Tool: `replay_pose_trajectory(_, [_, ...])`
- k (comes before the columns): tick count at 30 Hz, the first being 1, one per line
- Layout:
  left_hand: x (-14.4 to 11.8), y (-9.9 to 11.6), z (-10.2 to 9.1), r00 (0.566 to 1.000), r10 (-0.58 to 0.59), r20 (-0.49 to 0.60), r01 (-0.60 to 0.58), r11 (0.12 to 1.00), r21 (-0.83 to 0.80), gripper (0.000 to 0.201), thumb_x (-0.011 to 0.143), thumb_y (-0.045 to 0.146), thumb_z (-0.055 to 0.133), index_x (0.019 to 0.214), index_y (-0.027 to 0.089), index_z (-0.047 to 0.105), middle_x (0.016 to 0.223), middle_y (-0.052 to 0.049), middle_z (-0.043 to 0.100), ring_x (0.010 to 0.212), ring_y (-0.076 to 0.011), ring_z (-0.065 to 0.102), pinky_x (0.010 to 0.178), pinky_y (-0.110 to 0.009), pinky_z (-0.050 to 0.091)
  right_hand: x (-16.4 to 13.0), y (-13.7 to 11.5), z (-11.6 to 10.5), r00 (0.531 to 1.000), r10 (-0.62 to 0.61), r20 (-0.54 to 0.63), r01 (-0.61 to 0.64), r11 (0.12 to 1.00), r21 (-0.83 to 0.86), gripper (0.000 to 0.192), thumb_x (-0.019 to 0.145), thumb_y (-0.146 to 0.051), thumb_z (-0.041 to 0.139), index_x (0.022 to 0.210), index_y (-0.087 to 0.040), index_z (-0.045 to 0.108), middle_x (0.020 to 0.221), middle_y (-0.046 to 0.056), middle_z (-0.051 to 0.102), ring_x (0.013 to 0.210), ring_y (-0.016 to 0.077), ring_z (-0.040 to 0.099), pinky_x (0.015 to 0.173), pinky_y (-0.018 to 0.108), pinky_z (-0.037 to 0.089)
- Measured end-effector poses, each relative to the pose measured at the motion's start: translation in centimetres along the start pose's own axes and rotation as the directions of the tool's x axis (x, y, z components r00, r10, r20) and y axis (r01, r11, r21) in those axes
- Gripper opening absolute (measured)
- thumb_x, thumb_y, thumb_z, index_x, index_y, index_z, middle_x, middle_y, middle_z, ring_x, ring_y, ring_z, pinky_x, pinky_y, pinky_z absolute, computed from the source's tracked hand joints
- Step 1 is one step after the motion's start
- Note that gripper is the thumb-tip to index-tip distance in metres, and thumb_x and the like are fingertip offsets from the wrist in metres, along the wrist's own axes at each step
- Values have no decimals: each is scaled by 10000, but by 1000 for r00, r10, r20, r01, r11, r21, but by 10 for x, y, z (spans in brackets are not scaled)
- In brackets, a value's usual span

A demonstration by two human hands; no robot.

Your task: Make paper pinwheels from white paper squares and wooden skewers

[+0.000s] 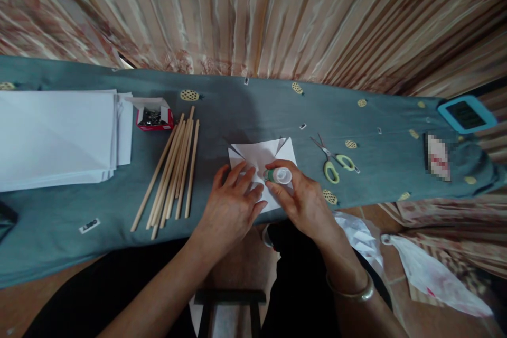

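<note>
A square sheet of white paper (261, 149), slit at its corners, lies on the cloth in front of me. My left hand (232, 203) rests on the paper's left part with its fingers spread. In my right hand (307, 198) is a glue stick (279, 175) with a green label, its white base turned toward me. The tip of the glue stick points at the middle of the paper; whether it touches is hidden. To the right lies a pair of scissors (330, 161) with light green handles, blades apart.
Several wooden sticks (174, 169) lie left of the paper. Behind them stands an open red box (154, 116) of small metal pieces. A stack of white paper (55, 137) is at far left. A blue-framed device (467, 114) sits far right. Plastic bags (439, 274) lie on the floor.
</note>
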State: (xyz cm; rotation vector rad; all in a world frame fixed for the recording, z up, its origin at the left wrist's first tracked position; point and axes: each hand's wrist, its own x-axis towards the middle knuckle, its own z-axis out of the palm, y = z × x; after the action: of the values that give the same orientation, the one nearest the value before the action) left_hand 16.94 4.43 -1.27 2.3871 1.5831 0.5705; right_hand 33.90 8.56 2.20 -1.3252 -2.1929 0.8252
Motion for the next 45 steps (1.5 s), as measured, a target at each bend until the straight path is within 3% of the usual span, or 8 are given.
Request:
replay_pose_trajectory(7, [1,0,-2,1000,11,1,-11,1000,4,258,924,310,570,1067,153,716,1284,-165,644,1275,-380,512,1021,-609,416,-1,13,5,975,170,-140,-143,972,185,221,900,-307,606,1105,-228,581,1023,62,711,914,216,685,835,367,537])
replay_pose_trajectory(12, [1,0,-4,1000,0,13,0,1000,-10,219,912,302,590,1028,162,713,1283,-156,642,1279,-376,510,1021,-605,417,7,27,0,831,403,-383,-79,767,636,203,762,-313,777,906,-225,663,864,-3,726,835,161,689,839,329,555])
replay_pose_trajectory(17, [0,1,-2,1000,4,-9,-4,1000,-2,319,938,295,546,1203,138,629,1324,-163,622,1295,-366,508,1045,-615,400,13,24,-8,775,581,-247,-57,454,889,224,653,-317,863,777,-206,713,799,-22,728,776,135,701,769,287,606])
replay_pose_trajectory(24, [-6,-14,-11,989,4,-146,-25,990,-139,465,980,367,444,1376,124,464,1411,-178,553,1382,-300,434,1171,-603,238,12,23,-12,790,601,-125,-59,277,959,203,644,-303,874,753,-200,738,761,-31,737,675,86,692,749,207,623])
replay_pose_trajectory(30, [-13,-30,-14,946,-281,-163,170,856,-489,468,945,434,490,1356,211,521,1428,-118,554,1375,-275,452,1176,-551,270,11,24,-9,805,585,-98,-66,252,965,193,670,-310,860,766,-201,732,801,-14,756,707,111,708,796,262,631])
replay_pose_trajectory(35, [-14,-36,-26,792,-592,-152,308,601,-737,460,944,476,468,1297,204,583,1395,-96,589,1336,-262,499,1129,-445,385,12,18,-4,821,568,-60,-70,205,976,203,658,-310,869,754,-197,729,769,-24,756,699,103,712,783,236,625])
replay_pose_trajectory(41, [-31,-49,-41,922,-350,-164,277,894,-351,357,844,429,633,1139,229,660,1189,-81,674,1156,-277,598,1029,-476,471,15,12,0,821,571,-16,-103,175,979,245,615,-325,890,740,-203,718,757,-21,753,677,116,709,741,251,633])
replay_pose_trajectory(45, [-43,-50,-39,953,-288,-97,276,953,-127,378,825,451,653,1098,190,668,1072,-116,686,1042,-300,630,934,-478,528,15,9,6,835,550,19,-132,166,977,229,637,-329,876,751,-204,722,733,-28,742,624,89,676,665,199,604])
